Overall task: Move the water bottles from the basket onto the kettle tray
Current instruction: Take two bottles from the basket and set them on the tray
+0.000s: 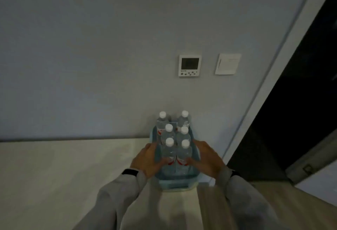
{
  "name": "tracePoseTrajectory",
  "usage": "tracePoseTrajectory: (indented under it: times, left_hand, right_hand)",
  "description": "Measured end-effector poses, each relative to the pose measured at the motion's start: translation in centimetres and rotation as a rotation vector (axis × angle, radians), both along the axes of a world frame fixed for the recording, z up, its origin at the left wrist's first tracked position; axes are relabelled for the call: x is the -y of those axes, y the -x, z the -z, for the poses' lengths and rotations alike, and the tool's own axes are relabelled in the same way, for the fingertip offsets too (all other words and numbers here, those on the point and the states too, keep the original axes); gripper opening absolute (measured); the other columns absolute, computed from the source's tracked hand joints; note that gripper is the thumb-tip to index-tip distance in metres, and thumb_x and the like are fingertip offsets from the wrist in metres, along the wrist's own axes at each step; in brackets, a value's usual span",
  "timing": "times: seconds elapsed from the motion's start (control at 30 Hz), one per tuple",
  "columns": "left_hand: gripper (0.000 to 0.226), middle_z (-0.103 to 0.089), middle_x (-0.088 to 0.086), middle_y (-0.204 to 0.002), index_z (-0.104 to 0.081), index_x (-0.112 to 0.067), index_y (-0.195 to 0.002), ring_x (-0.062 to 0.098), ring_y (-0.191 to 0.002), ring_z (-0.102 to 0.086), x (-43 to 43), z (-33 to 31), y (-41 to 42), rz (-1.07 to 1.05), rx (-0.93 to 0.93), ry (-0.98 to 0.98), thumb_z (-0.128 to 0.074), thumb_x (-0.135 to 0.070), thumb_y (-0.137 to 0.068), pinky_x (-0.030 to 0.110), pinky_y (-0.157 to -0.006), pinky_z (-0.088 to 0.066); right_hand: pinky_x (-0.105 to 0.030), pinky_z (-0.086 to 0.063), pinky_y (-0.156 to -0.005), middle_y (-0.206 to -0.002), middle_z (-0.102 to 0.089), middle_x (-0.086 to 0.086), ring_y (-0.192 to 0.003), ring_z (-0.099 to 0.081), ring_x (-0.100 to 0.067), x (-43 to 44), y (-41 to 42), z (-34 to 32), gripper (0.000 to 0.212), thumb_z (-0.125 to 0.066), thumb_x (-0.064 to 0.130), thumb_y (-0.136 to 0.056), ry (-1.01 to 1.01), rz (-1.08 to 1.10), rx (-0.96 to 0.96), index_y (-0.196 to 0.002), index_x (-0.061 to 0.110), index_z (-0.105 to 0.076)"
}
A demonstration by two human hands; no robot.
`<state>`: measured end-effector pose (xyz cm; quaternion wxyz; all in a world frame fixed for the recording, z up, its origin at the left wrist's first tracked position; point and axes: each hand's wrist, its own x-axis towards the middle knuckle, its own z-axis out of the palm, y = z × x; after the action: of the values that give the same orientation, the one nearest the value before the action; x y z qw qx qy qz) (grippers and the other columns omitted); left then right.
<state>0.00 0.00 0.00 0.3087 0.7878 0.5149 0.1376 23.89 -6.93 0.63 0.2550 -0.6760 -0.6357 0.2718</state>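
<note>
A light blue plastic basket (pixel 177 184) stands on the pale counter near its right end. Several clear water bottles (pixel 168 149) with white caps and red labels stand upright inside it in two rows. My left hand (pixel 147 160) grips the basket's left side, thumb reaching in toward the nearest left bottle. My right hand (pixel 206 158) grips the right side, thumb against the nearest right bottle (pixel 184 152). No kettle tray is in view.
The counter (pixel 63 175) stretches to the left and meets a grey wall behind. A thermostat panel (pixel 190 65) and a white switch plate (pixel 228 64) hang on the wall. A white door frame (pixel 269 76) and a dark doorway (pixel 291 111) lie to the right.
</note>
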Motion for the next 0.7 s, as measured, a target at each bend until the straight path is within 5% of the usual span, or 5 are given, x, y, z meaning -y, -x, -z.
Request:
tracePoseTrajectory:
  times: [0.23,0.33,0.4,0.7]
  left_hand:
    - [0.076,-0.058,0.001,-0.133,-0.045,-0.031,-0.129,0.017,-0.115,-0.058,-1.2,4.6,-3.6,-0.123,0.232,0.156,-0.079,-0.058,-0.067,0.023,-0.087,-0.043]
    - [0.069,-0.057,-0.008,-0.129,-0.041,-0.042,-0.125,0.01,-0.114,-0.058,-1.4,5.5,-4.1,-0.147,0.299,0.154,-0.08,-0.054,-0.07,0.022,-0.089,-0.045]
    - [0.066,-0.056,-0.012,-0.127,-0.039,-0.046,-0.124,0.007,-0.113,-0.057,-1.4,6.0,-4.4,-0.163,0.324,0.134,-0.079,-0.053,-0.072,0.023,-0.091,-0.047]
    - [0.072,-0.067,0.0,-0.124,-0.05,-0.023,-0.13,0.017,-0.11,-0.064,-1.5,6.6,-4.5,-0.235,0.35,0.09,-0.083,-0.045,-0.069,0.038,-0.091,-0.055]
  right_hand:
    - [-0.032,-0.049,-0.098,-0.133,-0.049,0.007,-0.119,-0.052,-0.012,-1.6,2.3,5.9,0.076,-0.067,0.063,-0.074,-0.025,0.154,-0.158,-0.139,0.04,-0.035]
    - [-0.001,-0.039,-0.087,-0.128,-0.045,0.019,-0.112,-0.048,0.008,-2.0,3.0,7.1,0.067,-0.072,0.052,-0.078,-0.067,0.216,-0.218,-0.133,0.048,-0.033]
    - [0.007,-0.036,-0.079,-0.122,-0.045,0.03,-0.105,-0.044,0.023,-2.1,3.1,7.7,0.068,-0.075,0.048,-0.078,-0.091,0.269,-0.251,-0.129,0.052,-0.031]
    - [0.004,-0.034,-0.084,-0.129,-0.049,0.022,-0.11,-0.045,0.011,-2.3,2.9,8.4,0.075,-0.076,0.054,-0.076,-0.074,0.32,-0.254,-0.137,0.042,-0.034]
